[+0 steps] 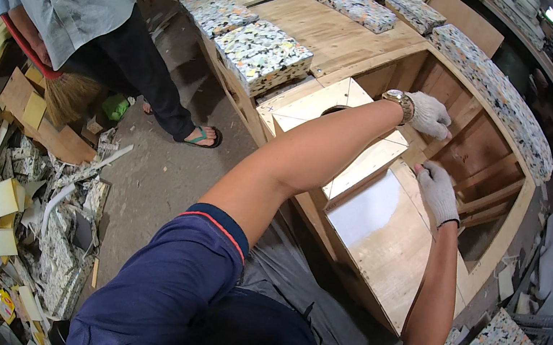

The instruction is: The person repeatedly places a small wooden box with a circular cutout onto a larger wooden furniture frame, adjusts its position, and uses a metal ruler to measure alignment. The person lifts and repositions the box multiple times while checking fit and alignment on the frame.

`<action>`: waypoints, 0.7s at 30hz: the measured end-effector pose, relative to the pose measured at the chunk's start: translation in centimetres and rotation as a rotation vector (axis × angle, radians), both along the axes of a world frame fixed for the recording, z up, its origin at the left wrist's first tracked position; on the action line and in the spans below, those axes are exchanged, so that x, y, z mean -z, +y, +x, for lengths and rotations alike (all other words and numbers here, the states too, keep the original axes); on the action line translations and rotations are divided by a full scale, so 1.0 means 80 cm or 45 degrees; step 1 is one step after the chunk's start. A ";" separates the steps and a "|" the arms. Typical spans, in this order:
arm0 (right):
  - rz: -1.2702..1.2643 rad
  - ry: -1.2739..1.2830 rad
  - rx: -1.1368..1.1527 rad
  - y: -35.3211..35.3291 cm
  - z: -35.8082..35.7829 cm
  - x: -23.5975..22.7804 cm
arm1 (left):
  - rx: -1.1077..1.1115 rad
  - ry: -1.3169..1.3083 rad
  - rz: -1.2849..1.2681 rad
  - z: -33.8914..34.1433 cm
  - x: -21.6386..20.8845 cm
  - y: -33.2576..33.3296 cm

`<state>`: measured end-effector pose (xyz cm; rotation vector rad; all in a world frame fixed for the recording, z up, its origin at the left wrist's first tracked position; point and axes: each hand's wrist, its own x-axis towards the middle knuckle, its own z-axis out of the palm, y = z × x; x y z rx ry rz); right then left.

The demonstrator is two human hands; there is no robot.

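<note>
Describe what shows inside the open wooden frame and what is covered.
Inside the wooden frame, wooden braces and a brown panel show. The gloved left hand and right hand cover parts, and whatever lies under the plywood top cannot be seen.

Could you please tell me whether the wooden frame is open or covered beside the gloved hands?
Open there: the wooden frame shows its inner slats, uncovered, beside the left hand and right hand.
</note>
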<state>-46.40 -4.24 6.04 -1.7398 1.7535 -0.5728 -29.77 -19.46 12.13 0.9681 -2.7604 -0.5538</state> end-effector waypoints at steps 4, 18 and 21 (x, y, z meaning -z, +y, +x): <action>-0.017 -0.052 0.031 0.001 -0.001 0.004 | 0.007 0.077 -0.022 0.000 0.005 -0.001; -0.024 -0.095 0.009 0.000 -0.005 0.005 | -0.002 -0.005 0.021 -0.003 -0.007 0.004; -0.134 -0.026 -0.022 0.003 0.000 0.005 | -0.004 0.024 -0.002 0.000 0.005 -0.001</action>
